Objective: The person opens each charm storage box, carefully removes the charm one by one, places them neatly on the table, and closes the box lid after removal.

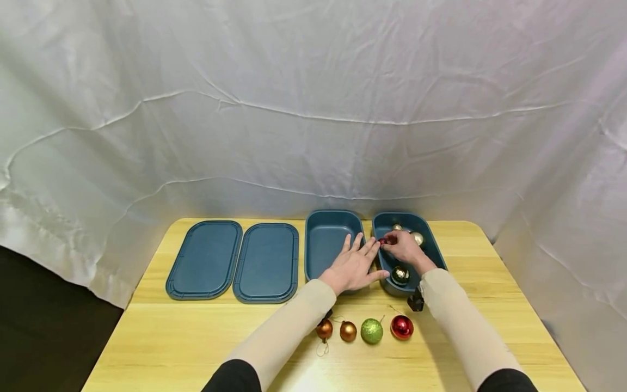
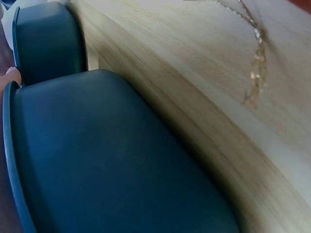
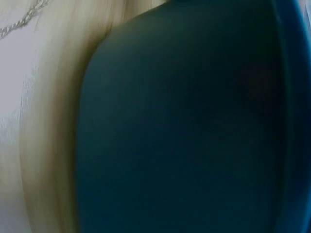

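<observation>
In the head view my right hand (image 1: 405, 247) reaches into the right blue box (image 1: 386, 261) and pinches a small red bauble (image 1: 383, 241) near its left wall. A shiny dark gold bauble (image 1: 400, 275) lies at the near end of that box. Pale gold baubles (image 1: 418, 238) sit farther back, partly hidden by the hand. My left hand (image 1: 354, 268) spreads its straight fingers over the left blue box (image 1: 323, 239), fingertips reaching toward the right box. Both wrist views mostly show box sides, with one box wall (image 2: 107, 160) large in the left wrist view.
Two flat blue lids (image 1: 204, 260) (image 1: 266, 262) lie side by side on the left of the wooden table. Along the front stand two copper baubles (image 1: 324, 329) (image 1: 348, 331), a green glitter bauble (image 1: 372, 331) and a larger red bauble (image 1: 401, 327). A pale curtain (image 1: 313, 152) hangs behind.
</observation>
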The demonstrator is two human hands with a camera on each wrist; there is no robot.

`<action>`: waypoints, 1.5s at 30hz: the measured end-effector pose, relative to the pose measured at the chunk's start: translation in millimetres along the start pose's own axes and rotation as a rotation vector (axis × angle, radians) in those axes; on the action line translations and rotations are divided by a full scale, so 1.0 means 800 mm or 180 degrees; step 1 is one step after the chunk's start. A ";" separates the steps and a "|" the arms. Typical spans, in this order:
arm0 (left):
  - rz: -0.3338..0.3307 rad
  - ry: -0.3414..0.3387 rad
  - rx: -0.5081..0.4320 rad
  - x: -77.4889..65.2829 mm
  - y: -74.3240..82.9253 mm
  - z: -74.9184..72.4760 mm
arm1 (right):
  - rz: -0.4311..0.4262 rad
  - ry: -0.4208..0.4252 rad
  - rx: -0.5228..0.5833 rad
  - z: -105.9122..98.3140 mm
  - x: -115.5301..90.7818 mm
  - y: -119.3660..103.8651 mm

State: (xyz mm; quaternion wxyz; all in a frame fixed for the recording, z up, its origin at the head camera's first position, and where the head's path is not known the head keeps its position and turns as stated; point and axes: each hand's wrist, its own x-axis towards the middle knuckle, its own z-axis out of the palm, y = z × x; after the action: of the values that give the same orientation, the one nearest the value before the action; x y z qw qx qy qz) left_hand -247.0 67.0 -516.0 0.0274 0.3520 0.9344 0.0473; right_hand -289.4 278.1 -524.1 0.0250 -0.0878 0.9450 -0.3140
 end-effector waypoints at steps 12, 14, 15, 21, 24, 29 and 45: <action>0.0013 -0.0069 -0.0028 0.000 0.001 -0.003 | 0.0109 0.0079 -0.0032 -0.005 -0.007 -0.009; 0.0014 -0.0080 -0.0032 0.000 0.002 -0.003 | 0.0112 0.0090 0.0003 -0.009 -0.011 -0.012; 0.0009 -0.0090 -0.0024 0.000 0.002 -0.004 | 0.0120 0.0104 0.0015 -0.011 -0.012 -0.014; -0.0031 -0.0133 -0.0018 0.002 0.002 -0.004 | 0.0183 0.0192 0.0051 -0.023 -0.027 -0.019; -0.0033 -0.0143 -0.0066 0.001 0.002 -0.003 | 0.0191 0.0221 0.0061 -0.028 -0.036 -0.022; -0.0011 -0.0135 -0.0065 0.000 0.002 -0.004 | 0.0138 0.0332 0.0016 -0.034 -0.055 -0.025; -0.0031 -0.0091 -0.0107 0.002 0.003 -0.003 | 0.0039 0.0504 -0.0004 -0.039 -0.114 -0.027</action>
State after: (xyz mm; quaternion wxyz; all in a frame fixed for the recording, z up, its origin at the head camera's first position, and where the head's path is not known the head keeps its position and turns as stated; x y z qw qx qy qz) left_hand -246.6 69.3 -513.7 0.0468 0.3476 0.9347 0.0578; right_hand -199.3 295.6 -486.9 -0.0479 -0.0569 0.9448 -0.3192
